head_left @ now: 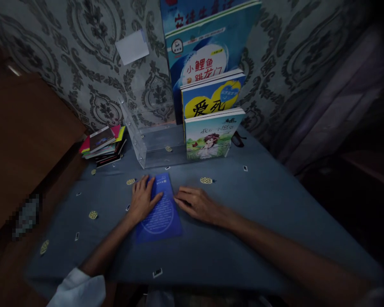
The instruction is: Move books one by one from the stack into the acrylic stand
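Observation:
A blue printed leaflet (pixel 161 213) with white text and a circle outline lies flat on the cloth-covered table. My left hand (pixel 143 198) rests on its upper left part, fingers and thumb spread apart. At the leaflet's right edge is my right hand (pixel 193 202), its fingers bent and drawn together with the tips against that edge. Whether the leaflet is a single sheet or a thin booklet cannot be made out. Beyond the hands stands a clear plastic rack (pixel 141 147), and picture books (pixel 211 140) stand upright in tiers in its right part.
A pile of small books and coloured papers (pixel 104 143) sits at the back left. Dark glasses (pixel 238 139) lie behind the rack's right side. A patterned wall (pixel 99 64) with a white card (pixel 132 47) closes off the back. Brown furniture (pixel 25 140) stands left of the blue tablecloth (pixel 249 196).

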`<act>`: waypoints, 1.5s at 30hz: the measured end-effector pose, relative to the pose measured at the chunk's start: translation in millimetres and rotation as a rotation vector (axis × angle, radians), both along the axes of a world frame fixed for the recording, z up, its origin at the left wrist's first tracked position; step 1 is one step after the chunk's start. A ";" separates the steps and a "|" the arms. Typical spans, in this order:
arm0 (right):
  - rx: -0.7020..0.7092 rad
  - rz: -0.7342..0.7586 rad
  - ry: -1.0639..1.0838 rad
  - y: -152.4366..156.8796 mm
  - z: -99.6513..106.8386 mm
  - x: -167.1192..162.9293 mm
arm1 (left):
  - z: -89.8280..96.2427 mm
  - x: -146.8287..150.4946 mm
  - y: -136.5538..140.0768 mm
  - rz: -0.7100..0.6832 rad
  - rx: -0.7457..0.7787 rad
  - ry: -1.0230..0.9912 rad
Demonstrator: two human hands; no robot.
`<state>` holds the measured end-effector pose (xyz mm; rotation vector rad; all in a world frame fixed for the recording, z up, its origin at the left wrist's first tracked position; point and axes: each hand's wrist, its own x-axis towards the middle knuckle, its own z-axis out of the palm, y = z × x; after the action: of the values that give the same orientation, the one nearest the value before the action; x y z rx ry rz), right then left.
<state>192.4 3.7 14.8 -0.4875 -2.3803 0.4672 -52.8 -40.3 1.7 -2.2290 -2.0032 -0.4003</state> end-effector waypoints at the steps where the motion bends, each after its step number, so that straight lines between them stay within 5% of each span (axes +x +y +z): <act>1: 0.018 -0.004 0.021 0.2 -0.1 0.2 | -0.7 9.8 4.7 -0.003 -0.009 -0.001; 8: 0.080 -0.055 0.076 4.6 -0.3 5.3 | -3.3 68.3 40.0 -0.071 -0.071 -0.093; 15: 0.023 -0.172 -0.015 11.5 -3.9 17.0 | 2.2 68.1 46.1 -0.182 0.075 -0.490; 25: -0.006 -0.222 -0.267 36.8 -24.7 -12.5 | -3.6 65.9 40.1 -0.181 0.024 -0.195; 35: -0.015 -0.434 -0.352 52.7 -25.9 36.4 | -5.3 63.9 42.5 -0.182 -0.064 -0.097; 45: -0.004 -0.468 -0.377 51.7 -25.9 31.2 | -2.0 75.9 57.3 -0.308 -0.162 -0.007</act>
<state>223.6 55.4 -11.2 -1.1862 -2.4963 0.1754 23.1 16.9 -0.3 -2.6487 -1.7534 -0.2815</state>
